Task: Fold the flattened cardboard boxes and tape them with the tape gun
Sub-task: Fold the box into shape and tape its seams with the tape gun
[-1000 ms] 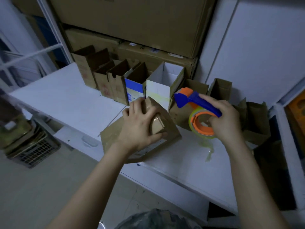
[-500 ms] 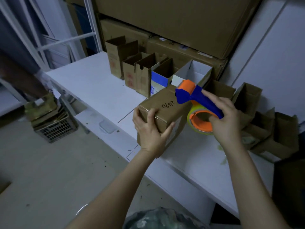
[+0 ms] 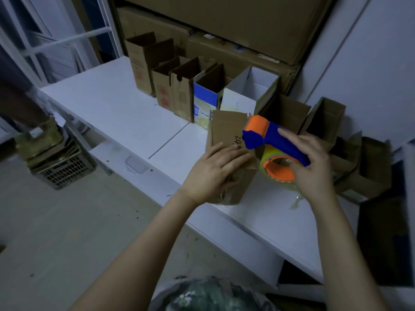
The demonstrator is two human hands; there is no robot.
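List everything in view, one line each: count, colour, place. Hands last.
held box: one, brown, table centre, under the left hand
tape gun: one, blue and orange with a yellowish roll, head at the held box's upper right edge
open brown boxes: three, back left of the table
blue-and-white box: one, open, right of those three
white box: one, open, behind the held box
right-side boxes: several, brown, open, exact count unclear
large cartons: at least two, brown, stacked behind the table
table: one, white
crate: one, dark, on the floor at left
tape scrap: one, yellowish, on the table by the right forearm
left hand: rests on the held box
right hand: grips the tape gun
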